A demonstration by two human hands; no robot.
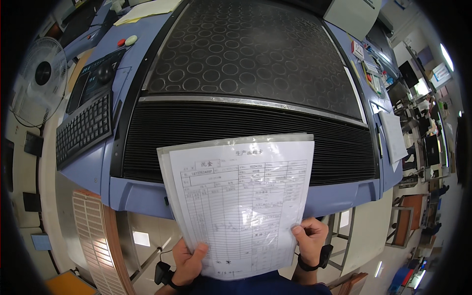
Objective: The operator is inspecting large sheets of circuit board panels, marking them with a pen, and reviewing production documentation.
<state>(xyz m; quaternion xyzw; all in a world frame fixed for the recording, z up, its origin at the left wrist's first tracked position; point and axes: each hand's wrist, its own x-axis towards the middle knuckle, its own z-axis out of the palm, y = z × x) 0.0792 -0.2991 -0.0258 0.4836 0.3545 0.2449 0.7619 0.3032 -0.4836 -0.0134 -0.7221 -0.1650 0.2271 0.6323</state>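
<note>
A stack of printed forms in clear plastic sleeves (pixel 241 206) is held upright before me, its top sheet a table with some handwriting. My left hand (pixel 189 260) grips the lower left edge, thumb on the front. My right hand (pixel 310 238) pinches the right edge lower down, its fingertips partly behind the sheets. A black band with a small device circles each wrist. Beyond the papers lies a blue machine with a black bed (pixel 241 54) marked with rings, and a ribbed black bellows cover (pixel 221 120) in front of it.
On the machine's left side are a black keyboard (pixel 86 130), a mouse (pixel 104 73) and red and green buttons (pixel 122 42). Papers (pixel 392 135) lie on its right side. A fan (pixel 43 73) stands far left, a slatted wooden rack (pixel 96 238) lower left.
</note>
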